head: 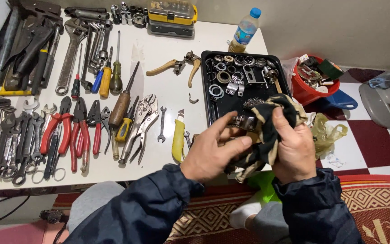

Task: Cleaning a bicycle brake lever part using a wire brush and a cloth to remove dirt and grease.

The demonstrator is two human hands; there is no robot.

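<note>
— What's in the left hand (pixel 213 149)?
— A small metal part (pixel 244 122), pinched at the fingertips. The right hand (pixel 294 147) presses a dark cloth (pixel 267 131) against it.
— And behind the grip?
— A black tray (pixel 208 86) of rings and bearings; pliers (pixel 80 131) lie off to the left

White table (pixel 168 97) under tools (pixel 68 122), black tray (pixel 208 90).
</note>
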